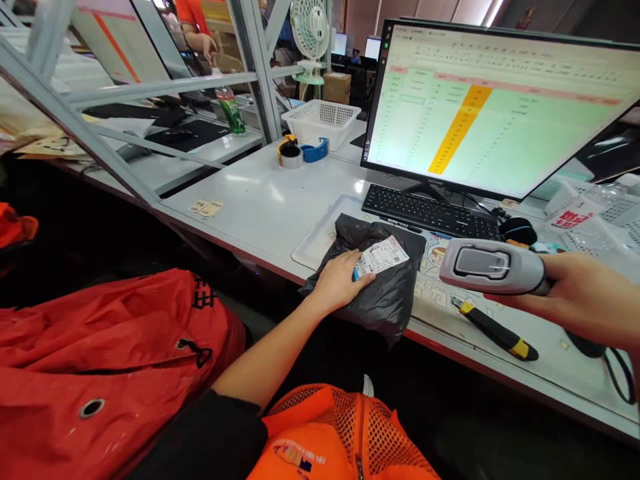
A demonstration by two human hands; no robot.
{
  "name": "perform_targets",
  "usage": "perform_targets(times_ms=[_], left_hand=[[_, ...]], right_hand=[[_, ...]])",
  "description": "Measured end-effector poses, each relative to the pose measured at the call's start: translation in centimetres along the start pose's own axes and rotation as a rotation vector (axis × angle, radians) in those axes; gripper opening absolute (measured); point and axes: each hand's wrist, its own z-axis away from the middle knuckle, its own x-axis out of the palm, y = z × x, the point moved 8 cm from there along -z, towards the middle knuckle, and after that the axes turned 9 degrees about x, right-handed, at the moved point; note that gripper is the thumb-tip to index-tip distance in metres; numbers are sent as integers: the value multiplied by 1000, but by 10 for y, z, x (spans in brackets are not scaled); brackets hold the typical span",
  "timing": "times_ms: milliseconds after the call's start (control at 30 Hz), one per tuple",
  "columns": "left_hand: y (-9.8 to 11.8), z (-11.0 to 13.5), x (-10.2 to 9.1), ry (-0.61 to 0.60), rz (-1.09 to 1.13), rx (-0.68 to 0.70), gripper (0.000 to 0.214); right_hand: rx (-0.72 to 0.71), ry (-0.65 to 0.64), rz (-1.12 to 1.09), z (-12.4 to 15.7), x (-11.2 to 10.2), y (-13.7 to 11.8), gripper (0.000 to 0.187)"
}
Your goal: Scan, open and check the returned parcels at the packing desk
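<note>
A dark grey plastic mailer parcel (385, 303) lies over the desk's front edge, part of it hanging past the edge. It bears a white shipping label (384, 257). My left hand (340, 280) grips the parcel from above, thumb and fingers beside the label. At the right, my right hand (585, 290) is closed round the handle of a grey-white barcode scanner (493, 267), raised above the desk. Most of its fingers are hidden. Below the scanner, a yellow and black box cutter (497, 330) rests on the printed desk mat (320, 237).
Behind the parcel are a black keyboard (425, 210) and a large monitor (480, 113). Tape dispensers (303, 152) and a white basket (325, 123) stand farther back. A metal frame (115, 163) borders the left. A red bag (115, 373) sits beside me. A mouse (585, 345) lies right.
</note>
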Motion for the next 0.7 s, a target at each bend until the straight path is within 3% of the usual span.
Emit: perform_targets(times_ms=[167,300,533,700], left_hand=[[-14,9,20,-50,-29,-36,80],[-11,11,23,-108,-56,-52,96],[-16,9,22,-81,-69,-91,110],[-18,10,20,-67,-64,-101,110]], right_hand=[[-28,-69,86,-13,11,-3,63],[-83,-158,184,-24,18,-28,62],[-262,-251,363,-35,36,-108,33],[-282,-252,402,-42,53,-123,26]])
